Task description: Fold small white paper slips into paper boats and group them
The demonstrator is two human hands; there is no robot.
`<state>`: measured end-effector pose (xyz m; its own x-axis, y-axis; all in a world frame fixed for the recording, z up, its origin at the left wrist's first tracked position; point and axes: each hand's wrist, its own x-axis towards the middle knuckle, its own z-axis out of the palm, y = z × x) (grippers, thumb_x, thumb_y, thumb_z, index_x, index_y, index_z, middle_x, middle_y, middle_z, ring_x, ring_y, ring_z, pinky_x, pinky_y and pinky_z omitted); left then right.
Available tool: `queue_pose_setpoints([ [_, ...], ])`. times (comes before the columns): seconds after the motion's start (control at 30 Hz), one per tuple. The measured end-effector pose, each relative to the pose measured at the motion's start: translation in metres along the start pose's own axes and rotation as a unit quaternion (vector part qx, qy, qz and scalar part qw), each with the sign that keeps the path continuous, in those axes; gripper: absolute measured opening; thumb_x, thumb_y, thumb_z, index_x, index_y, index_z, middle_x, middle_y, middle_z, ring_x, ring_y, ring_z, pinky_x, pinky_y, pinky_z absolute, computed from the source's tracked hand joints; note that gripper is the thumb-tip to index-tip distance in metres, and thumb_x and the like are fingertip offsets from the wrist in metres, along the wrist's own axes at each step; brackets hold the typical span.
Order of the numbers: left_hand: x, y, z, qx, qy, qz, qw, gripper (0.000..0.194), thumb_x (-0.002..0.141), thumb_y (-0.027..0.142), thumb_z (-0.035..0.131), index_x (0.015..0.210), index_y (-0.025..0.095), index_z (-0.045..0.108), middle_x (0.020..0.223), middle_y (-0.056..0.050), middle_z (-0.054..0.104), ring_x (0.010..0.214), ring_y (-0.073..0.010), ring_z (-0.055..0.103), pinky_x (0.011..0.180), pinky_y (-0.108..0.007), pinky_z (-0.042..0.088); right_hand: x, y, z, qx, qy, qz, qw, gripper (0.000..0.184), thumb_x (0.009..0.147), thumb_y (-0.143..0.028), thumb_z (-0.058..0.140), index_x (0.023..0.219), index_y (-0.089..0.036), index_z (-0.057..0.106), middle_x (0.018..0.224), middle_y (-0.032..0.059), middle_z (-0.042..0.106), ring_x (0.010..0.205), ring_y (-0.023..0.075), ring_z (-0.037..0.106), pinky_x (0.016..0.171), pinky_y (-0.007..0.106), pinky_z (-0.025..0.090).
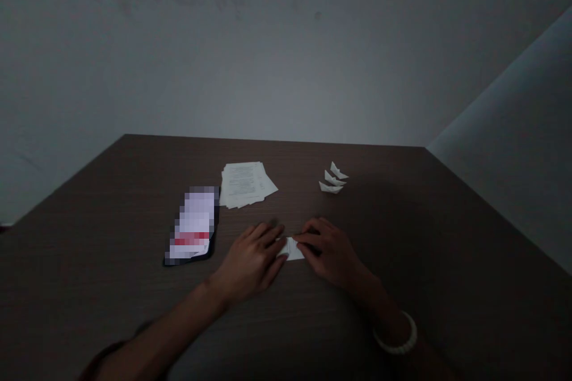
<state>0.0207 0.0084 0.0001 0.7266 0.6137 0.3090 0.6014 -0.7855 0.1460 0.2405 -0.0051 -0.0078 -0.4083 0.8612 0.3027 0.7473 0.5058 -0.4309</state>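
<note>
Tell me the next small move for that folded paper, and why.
Probably press along the fold of the white paper to sharpen it. The left hand and right hand both rest on it, pinning it against the table, and it doesn't yet look like the three paper boats nearby.

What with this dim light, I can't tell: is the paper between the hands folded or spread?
Folded: the paper shows angled, layered edges between the left hand and right hand, not a flat sheet.
</note>
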Motion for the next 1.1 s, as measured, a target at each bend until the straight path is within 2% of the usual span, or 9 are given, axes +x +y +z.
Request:
queue_pose_setpoints([
  [0.17,0.002,0.0,-0.004,0.007,-0.026,-0.001,1.0,0.033,0.095,0.03,0.049,0.122,0.017,0.061,0.132,-0.013,0.057,0.118,-0.0323,0.051,0.091,-0.05,0.047,0.0,0.001,0.001,0.005,-0.001,0.004,1.0,0.018,0.088,-0.019,0.062,0.102,-0.024,0.07,0.097,0.005,0.061,0.091,0.019,0.055,0.08,0.033,0.047],
  [0.33,0.003,-0.004,-0.006,0.015,-0.045,0.026,0.999,0.034,0.096,0.029,0.045,0.126,0.017,0.058,0.136,-0.015,0.051,0.122,-0.0314,0.047,0.095,-0.05,0.044,0.001,0.0,0.002,0.008,0.006,0.008,1.0,0.017,0.087,-0.019,0.062,0.101,-0.024,0.071,0.098,0.0052,0.061,0.091,0.0192,0.055,0.08,0.033,0.047],
  [0.57,0.006,-0.01,-0.011,0.021,-0.059,0.046,0.997,0.037,0.096,0.032,0.046,0.129,0.018,0.054,0.136,-0.015,0.047,0.119,-0.0318,0.047,0.094,-0.048,0.043,0.0,-0.002,0.001,0.007,0.008,0.02,1.0,0.017,0.087,-0.02,0.063,0.101,-0.025,0.071,0.097,0.0047,0.061,0.09,0.0188,0.055,0.081,0.033,0.047],
  [0.77,0.008,-0.012,-0.015,0.013,-0.047,0.063,0.997,0.033,0.095,0.033,0.047,0.12,0.017,0.06,0.117,-0.013,0.054,0.108,-0.0293,0.05,0.088,-0.043,0.044,0.001,-0.004,0.001,-0.001,0.011,0.029,1.0,0.016,0.086,-0.019,0.064,0.099,-0.025,0.071,0.096,0.005,0.06,0.091,0.0194,0.055,0.08,0.034,0.047],
  [1.1,0.002,-0.017,-0.02,0.028,-0.026,0.071,0.997,0.023,0.093,0.027,0.048,0.094,0.015,0.067,0.096,-0.01,0.058,0.097,-0.0268,0.053,0.081,-0.04,0.044,0.001,-0.004,0.001,-0.003,0.012,0.035,0.999,0.016,0.085,-0.02,0.065,0.098,-0.025,0.072,0.096,0.0046,0.06,0.091,0.0192,0.055,0.079,0.033,0.047],
])
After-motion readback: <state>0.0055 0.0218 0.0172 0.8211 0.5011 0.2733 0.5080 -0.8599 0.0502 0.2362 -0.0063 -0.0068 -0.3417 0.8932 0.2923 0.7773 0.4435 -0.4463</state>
